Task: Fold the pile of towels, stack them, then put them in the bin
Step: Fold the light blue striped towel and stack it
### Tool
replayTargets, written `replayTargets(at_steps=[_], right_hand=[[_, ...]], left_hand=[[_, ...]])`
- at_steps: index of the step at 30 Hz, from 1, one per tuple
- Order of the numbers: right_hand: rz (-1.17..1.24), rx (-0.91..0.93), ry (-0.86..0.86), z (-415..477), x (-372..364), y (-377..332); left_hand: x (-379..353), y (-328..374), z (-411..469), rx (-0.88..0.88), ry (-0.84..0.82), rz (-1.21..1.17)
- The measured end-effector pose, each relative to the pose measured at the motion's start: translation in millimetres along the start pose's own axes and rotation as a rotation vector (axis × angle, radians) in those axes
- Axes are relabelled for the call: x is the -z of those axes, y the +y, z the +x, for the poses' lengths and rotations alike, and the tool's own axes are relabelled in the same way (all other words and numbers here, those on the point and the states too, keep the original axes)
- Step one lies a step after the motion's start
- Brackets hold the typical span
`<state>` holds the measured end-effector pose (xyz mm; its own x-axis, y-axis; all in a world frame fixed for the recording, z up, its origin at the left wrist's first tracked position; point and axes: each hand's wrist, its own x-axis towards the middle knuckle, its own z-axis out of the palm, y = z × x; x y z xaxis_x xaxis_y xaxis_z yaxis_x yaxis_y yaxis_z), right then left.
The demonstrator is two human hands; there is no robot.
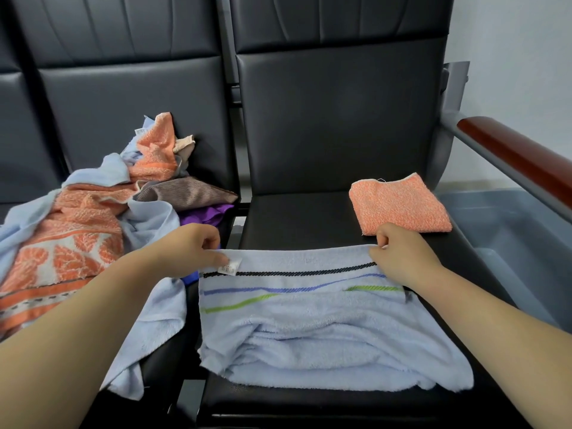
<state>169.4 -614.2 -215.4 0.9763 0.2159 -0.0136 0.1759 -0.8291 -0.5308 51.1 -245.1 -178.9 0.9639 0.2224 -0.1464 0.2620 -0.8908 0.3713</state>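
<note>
Rumpled along its near edge, the pale blue towel (325, 320) lies on the seat (303, 218), its far corners pinched by the left hand (188, 249) and right hand (399, 252). Those bunched layers could fold in crooked, and the bin (507, 230) waits at right.

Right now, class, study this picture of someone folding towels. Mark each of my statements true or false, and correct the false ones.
1. The left hand and right hand both pinch the far edge of the striped towel. True.
2. The folded orange towel lies inside the bin. False: it lies on the seat, beside the bin.
3. A pile of unfolded towels lies left of the striped towel. True.
4. The striped towel is folded into a small neat square. False: it lies spread and rumpled across the seat.
</note>
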Motion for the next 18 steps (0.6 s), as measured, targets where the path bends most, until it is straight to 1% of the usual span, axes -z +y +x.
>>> replayTargets(at_steps=[3, 6, 9, 13, 15, 18], right_hand=[[0.020, -0.003, 0.025, 1, 1, 1], [0.016, -0.003, 0.029, 0, 2, 1], [0.075, -0.069, 0.013, 2, 4, -3], [0.503, -0.325, -0.021, 5, 16, -17], [0.597, -0.329, -0.015, 10, 27, -27], [0.713, -0.269, 0.032, 26, 48, -51]], left_hand=[[0, -7, 1, 0.036, -0.004, -0.026], [-4, -11, 1, 0.094, 0.032, -0.078], [-8, -11, 2, 0.142, 0.051, -0.081], [-7, -5, 0, 0.258, 0.150, -0.252], [3, 0, -1, 0.281, 0.217, -0.331], [39, 12, -2, 0.251, 0.356, -0.412]])
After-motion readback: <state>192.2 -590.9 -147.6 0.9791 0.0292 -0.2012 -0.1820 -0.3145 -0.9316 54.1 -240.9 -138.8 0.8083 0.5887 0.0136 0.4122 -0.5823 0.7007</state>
